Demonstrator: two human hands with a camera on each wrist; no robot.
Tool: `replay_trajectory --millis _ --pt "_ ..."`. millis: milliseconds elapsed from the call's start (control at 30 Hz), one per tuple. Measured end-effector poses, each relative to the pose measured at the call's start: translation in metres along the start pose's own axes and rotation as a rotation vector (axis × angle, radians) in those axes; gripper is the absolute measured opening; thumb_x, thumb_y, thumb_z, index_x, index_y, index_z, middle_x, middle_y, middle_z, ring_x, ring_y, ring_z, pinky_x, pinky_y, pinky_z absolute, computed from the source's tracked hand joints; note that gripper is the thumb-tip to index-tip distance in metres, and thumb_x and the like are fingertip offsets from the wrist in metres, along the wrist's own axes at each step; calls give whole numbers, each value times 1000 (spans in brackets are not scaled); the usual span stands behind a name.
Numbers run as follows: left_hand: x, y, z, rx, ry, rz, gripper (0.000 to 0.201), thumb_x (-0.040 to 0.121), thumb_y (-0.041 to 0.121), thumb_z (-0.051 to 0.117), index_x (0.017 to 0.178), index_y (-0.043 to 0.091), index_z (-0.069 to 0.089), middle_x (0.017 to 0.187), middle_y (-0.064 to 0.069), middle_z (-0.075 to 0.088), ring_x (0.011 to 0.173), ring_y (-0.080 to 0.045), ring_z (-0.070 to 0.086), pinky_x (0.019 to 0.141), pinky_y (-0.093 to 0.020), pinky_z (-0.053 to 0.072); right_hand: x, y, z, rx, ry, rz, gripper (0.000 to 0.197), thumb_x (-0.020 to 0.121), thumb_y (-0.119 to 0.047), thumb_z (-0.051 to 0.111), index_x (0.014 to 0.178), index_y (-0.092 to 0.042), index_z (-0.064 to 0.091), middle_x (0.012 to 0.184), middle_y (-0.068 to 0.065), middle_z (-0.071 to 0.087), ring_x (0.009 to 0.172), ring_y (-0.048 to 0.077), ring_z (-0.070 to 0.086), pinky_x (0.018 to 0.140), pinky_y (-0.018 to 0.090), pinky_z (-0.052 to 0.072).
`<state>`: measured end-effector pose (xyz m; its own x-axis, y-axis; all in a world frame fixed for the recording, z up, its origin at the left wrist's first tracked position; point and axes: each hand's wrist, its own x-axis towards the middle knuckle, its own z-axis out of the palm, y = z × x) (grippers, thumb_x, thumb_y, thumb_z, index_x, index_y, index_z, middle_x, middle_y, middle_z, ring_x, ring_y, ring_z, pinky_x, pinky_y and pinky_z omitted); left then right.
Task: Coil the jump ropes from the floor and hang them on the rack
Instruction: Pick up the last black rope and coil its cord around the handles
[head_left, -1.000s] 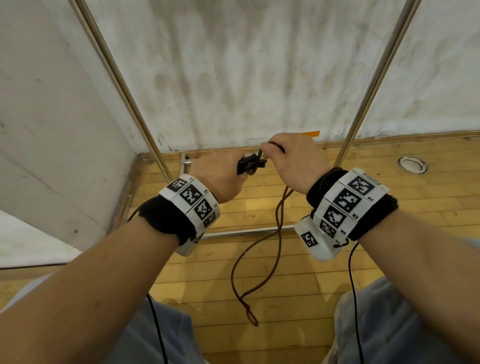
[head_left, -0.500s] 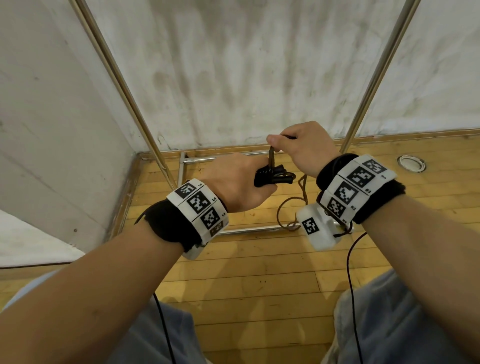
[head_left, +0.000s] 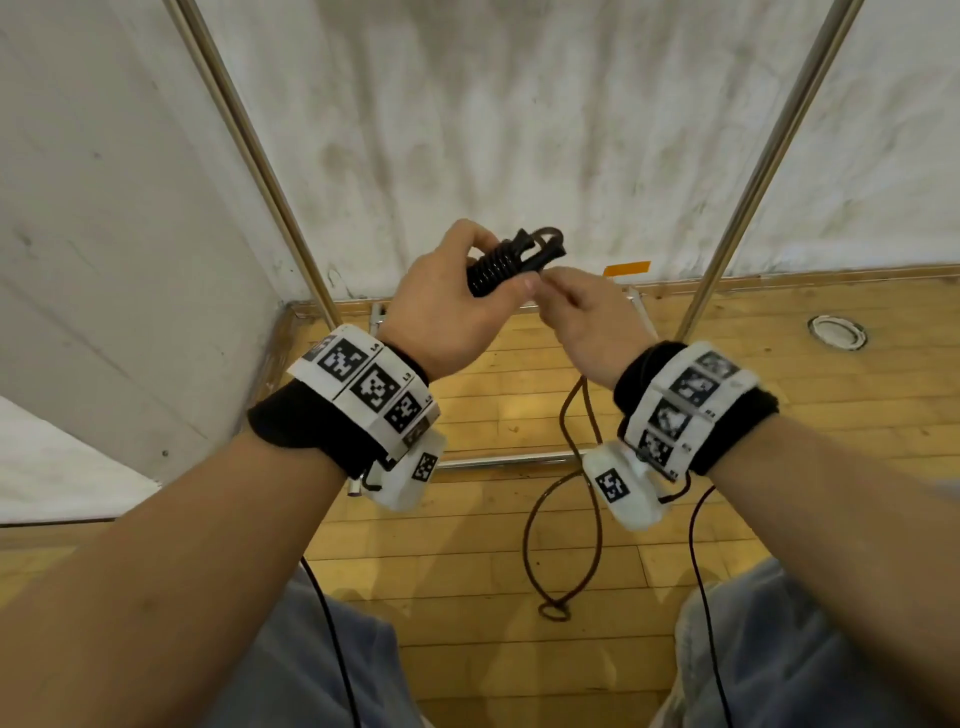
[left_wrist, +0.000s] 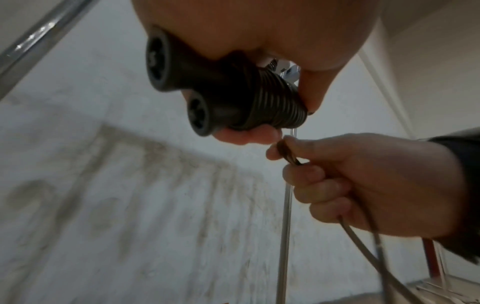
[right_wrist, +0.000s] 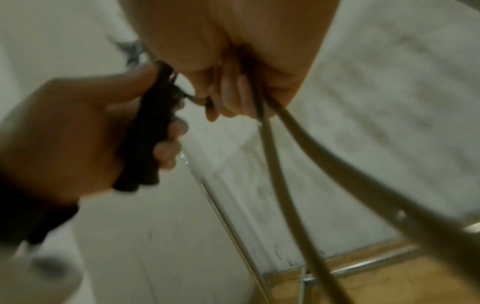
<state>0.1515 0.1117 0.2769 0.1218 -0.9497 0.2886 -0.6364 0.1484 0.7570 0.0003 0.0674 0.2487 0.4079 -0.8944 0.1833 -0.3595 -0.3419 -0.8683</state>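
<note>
Wooden plank floor (head_left: 467, 561) underfoot, meeting a stained white wall (head_left: 519, 130) behind. Chrome rack uprights (head_left: 748, 171) slanting out past the top edge, so the hanging bar out of view; only a low crossbar (head_left: 498, 460) plain to see near the floor.

Left hand (head_left: 441, 312) raised in front of the wall, fingers curled round the two black jump rope handles (head_left: 511, 260) held side by side. Many tight turns of cord (left_wrist: 275, 98) wound round both handles, their round end caps (left_wrist: 155, 59) facing the left wrist camera. Far ends of the handles covered by the palm there.

Right hand (head_left: 582, 322) just beside the left, thumb and forefinger pinching the brown jump rope (head_left: 592, 499) close under the wrapped handles, remaining fingers curled round the doubled strand. Pinch point itself hidden behind the knuckles in the head view; clearer from the left wrist (left_wrist: 285, 152).

Below the right wrist, doubled strand hanging free as a long narrow loop, crossing itself at the bottom in a small eye (head_left: 555, 613) over the planks; touching the floor or not, hard to tell. Right wrist picture smeared and soft, rope showing only as two pale streaks (right_wrist: 280, 164).

Orange tape strip (head_left: 628, 268) at the skirting, round floor fitting (head_left: 837, 332) to the right.
</note>
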Motion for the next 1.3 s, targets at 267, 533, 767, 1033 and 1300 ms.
replay_trajectory --millis 267,533,767,1033,1300 --pt "1 3 2 41 -75 7 25 87 42 62 103 28 49 76 8 64 58 -8 61 60 -28 51 -8 -6 23 -92 -201 151 22 99 -28 41 88 -21 59 79 -4 63 81 14 61 73 28 45" --pt "15 -16 -20 28 18 -57 30 84 40 63 111 28 59 90 4 66 77 -21 64 77 -48 55 -3 -1 11 -85 -55 38 15 95 -34 49 98 -20 54 77 -5 56 69 10 51 60 24 37" --pt "16 -35 -18 461 -18 -27 38 88 51 54 123 36 48 103 4 67 87 -23 63 75 -36 52 -1 -2 5 -465 -32 -90 29 97 -37 43 72 -22 49 60 -7 47 56 9 44 52 28 30" --pt "12 -40 -3 727 -190 -64 29 90 50 52 114 34 50 83 8 57 73 -19 56 62 -30 45 -5 -5 -5 -697 -125 -156 29 97 -33 43 71 -22 46 61 -8 43 56 5 38 49 22 24" --pt "2 -24 17 621 -364 136 32 86 46 59 116 35 58 92 12 65 83 -15 60 62 -27 42 -2 -8 -16 -553 6 -189 26 95 -34 45 77 -19 58 63 -12 48 59 5 44 51 12 31"
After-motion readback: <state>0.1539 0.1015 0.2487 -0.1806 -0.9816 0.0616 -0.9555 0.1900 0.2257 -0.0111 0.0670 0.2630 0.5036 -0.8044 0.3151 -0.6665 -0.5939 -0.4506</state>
